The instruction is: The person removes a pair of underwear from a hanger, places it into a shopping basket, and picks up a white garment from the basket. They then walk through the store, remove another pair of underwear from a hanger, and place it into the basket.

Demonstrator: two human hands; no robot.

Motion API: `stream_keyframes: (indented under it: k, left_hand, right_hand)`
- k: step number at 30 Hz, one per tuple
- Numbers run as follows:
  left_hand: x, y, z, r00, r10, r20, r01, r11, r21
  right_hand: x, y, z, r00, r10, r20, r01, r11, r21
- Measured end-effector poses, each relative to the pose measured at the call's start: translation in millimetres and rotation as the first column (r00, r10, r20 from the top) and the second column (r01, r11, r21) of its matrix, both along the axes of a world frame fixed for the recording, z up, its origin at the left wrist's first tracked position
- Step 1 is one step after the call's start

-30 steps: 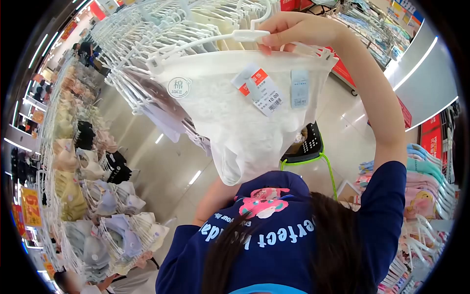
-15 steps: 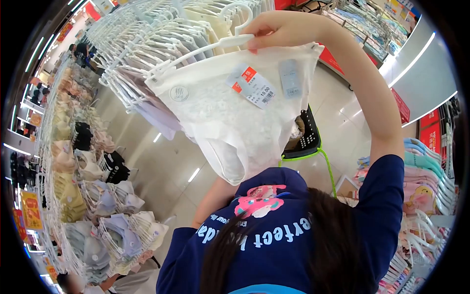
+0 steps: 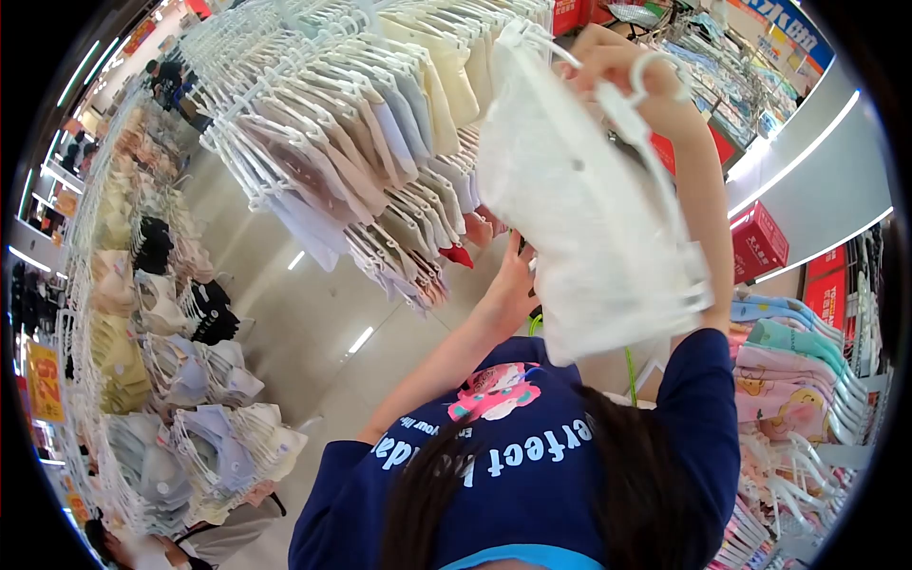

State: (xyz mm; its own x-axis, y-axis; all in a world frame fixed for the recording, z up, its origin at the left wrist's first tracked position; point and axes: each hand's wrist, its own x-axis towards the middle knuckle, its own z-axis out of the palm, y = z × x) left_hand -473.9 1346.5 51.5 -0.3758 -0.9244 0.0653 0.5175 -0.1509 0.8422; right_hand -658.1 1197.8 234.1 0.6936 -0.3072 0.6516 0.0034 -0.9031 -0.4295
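Note:
My right hand (image 3: pixel 617 68) is raised at the upper right, its fingers closed round the bar of a white plastic hanger. From that hanger hangs a white garment (image 3: pixel 579 218), now tilted sideways, blurred, with its tags out of sight. The hanger's hook (image 3: pixel 662 74) curves beside my wrist. Lower down, my left hand (image 3: pixel 513 285) is partly covered by the white garment. Its fingers look bent round something dark that I cannot make out, just right of the lowest hanging garments on the rack.
A rack of pale garments on white hangers (image 3: pixel 351 123) fills the upper middle. Bras (image 3: pixel 176 366) hang along the left. Folded-looking pink and teal clothes (image 3: pixel 788 370) hang at the right. A red box (image 3: pixel 758 237) is behind them. A person (image 3: pixel 163 81) is far off; another (image 3: pixel 128 551) is at lower left.
The white garment has swung right and turned on its hanger, away from facing me. My right hand has moved right. My left hand, hidden before, has come up into view. The view has shifted.

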Motion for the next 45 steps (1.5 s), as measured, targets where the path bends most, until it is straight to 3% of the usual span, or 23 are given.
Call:
stream_keyframes:
  k: [1, 2, 4, 7, 11, 15, 16, 19, 20, 21, 24, 26, 28, 31, 34, 39, 45]
  left_hand:
    - [-1, 2, 1, 0.999, 0.05, -0.002, -0.045, 0.925, 0.376]
    - [2, 4, -7, 0.998, 0.047, -0.037, -0.034, 0.96, 0.279]
    - [5, 6, -20, 0.995, 0.041, -0.092, -0.007, 0.938, 0.347]
    - [8, 3, -33, 0.992, 0.043, -0.118, 0.016, 0.889, 0.458]
    - [11, -1, -39, 0.996, -0.003, -0.09, 0.05, 0.855, 0.517]
    - [21, -3, -58, 0.994, -0.097, -0.056, 0.112, 0.83, 0.546]
    - [26, -6, -68, 0.992, -0.124, -0.035, 0.122, 0.823, 0.555]
    - [43, -8, -84, 0.996, -0.087, 0.036, 0.047, 0.793, 0.607]
    - [53, -9, -98, 0.997, -0.056, 0.061, 0.006, 0.785, 0.619]
    - [64, -11, -112, 0.996, -0.025, 0.087, -0.036, 0.776, 0.63]
    - [103, -12, -151, 0.979, 0.107, 0.176, -0.199, 0.707, 0.679]
    - [132, -4, -177, 0.947, 0.208, 0.246, -0.322, 0.658, 0.681]
    - [161, 10, -203, 0.897, 0.313, 0.313, -0.441, 0.582, 0.683]
    - [197, 40, -233, 0.838, 0.307, 0.45, -0.545, 0.497, 0.675]
    - [227, 82, -268, 0.801, 0.251, 0.544, -0.598, 0.396, 0.697]
    - [237, 138, -255, 0.7, 0.0, 0.714, -0.647, 0.422, 0.635]
    - [292, 233, -329, 0.7, 0.081, 0.709, -0.706, 0.225, 0.671]
  right_hand:
    - [-7, -10, -11, 0.988, 0.108, 0.107, -0.102, 0.993, -0.06]
    - [-10, -14, -23, 0.97, 0.128, 0.207, -0.136, 0.99, 0.024]
    - [-12, -10, -46, 0.914, 0.085, 0.398, -0.188, 0.956, 0.228]
    - [-8, 6, -64, 0.864, -0.058, 0.501, -0.207, 0.865, 0.457]
    - [-9, 16, -68, 0.848, -0.142, 0.51, -0.166, 0.844, 0.51]
    - [-30, 22, -72, 0.858, -0.426, 0.286, 0.277, 0.853, 0.442]
    - [-34, 24, -75, 0.812, -0.535, 0.234, 0.42, 0.814, 0.402]
    - [-57, 10, -107, 0.706, -0.669, 0.231, 0.6, 0.739, 0.307]
    - [-64, 10, -116, 0.63, -0.753, 0.192, 0.764, 0.645, 0.025]
    - [-70, 10, -128, 0.531, -0.832, 0.164, 0.847, 0.516, -0.127]
    - [-95, 3, -179, 0.456, -0.89, -0.027, 0.852, 0.445, -0.276]
    - [-98, 10, -208, 0.315, -0.875, -0.367, 0.93, 0.361, -0.062]
    - [-100, 14, -241, 0.253, -0.82, -0.514, 0.957, 0.29, 0.009]
    - [-115, 11, -314, 0.247, -0.742, -0.623, 0.963, 0.262, 0.069]
    - [-126, 14, -379, 0.223, -0.681, -0.697, 0.974, 0.176, 0.14]
    - [-132, 23, -449, 0.17, -0.665, -0.727, 0.975, 0.008, 0.221]
    - [-135, 20, -468, 0.218, -0.644, -0.733, 0.954, -0.017, 0.299]
